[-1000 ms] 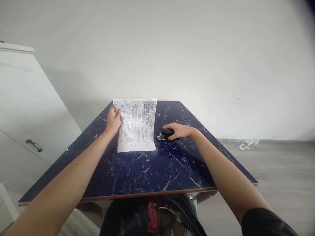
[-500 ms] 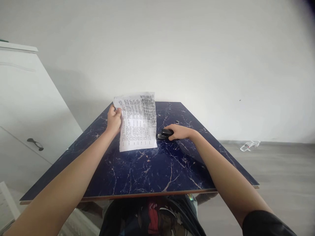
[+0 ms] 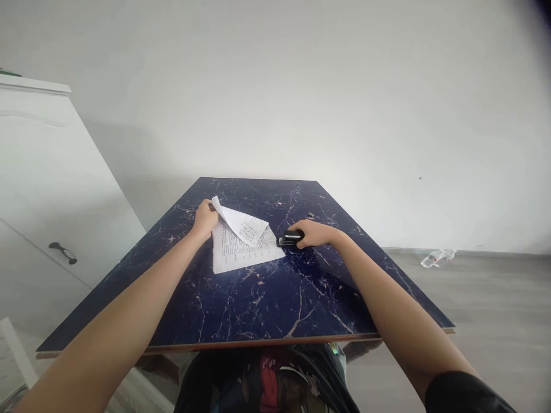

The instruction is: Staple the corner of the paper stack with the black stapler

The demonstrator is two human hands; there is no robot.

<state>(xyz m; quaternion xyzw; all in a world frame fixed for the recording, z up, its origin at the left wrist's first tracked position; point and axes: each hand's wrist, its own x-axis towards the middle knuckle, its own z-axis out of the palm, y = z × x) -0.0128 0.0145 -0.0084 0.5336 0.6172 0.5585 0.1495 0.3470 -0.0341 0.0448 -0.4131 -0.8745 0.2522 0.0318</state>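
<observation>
My left hand (image 3: 205,219) grips the far left corner of some printed paper sheets (image 3: 236,258), with the fingertips partly hidden. The far part of the paper curls over towards me, while its near edge lies on the dark blue table. A black stapler (image 3: 291,237) is in my right hand (image 3: 312,232), fingers wrapped round it. Its front end points left and sits right at the paper's right edge; whether the paper lies between its jaws I cannot tell.
The blue marble-patterned table (image 3: 258,310) stands against a white wall. A small dark piece (image 3: 310,215) lies beyond the stapler. At left is a white cabinet (image 3: 55,189) with a dark handle. A clear plastic item (image 3: 437,258) lies on the floor at right.
The paper, raised and spread before, is now lower, its far part folded over towards me. My left hand has moved slightly down and right. The right hand and stapler have barely shifted.
</observation>
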